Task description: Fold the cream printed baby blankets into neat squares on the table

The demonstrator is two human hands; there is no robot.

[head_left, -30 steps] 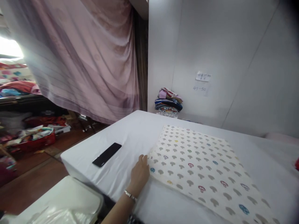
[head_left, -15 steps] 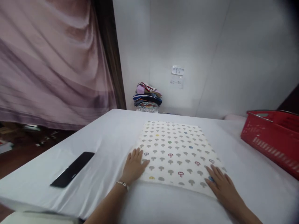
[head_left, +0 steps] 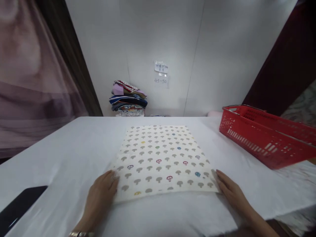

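A cream cloth with a mushroom print (head_left: 160,158) lies flat on the white-covered table (head_left: 61,154). My left hand (head_left: 100,197) rests at the cloth's near left corner, fingers extended and touching its edge. My right hand (head_left: 230,192) lies flat at the near right corner, fingers stretched out against the edge. Neither hand holds anything.
A red plastic basket (head_left: 261,133) stands on the table at the right. A black phone (head_left: 19,207) lies near the left front edge. A pile of folded clothes (head_left: 128,98) sits against the white wall. A pink curtain (head_left: 27,82) hangs at the left.
The view has swung right, bringing the basket in fully. Both hands have slid back from on top of the cloth to its near corners.
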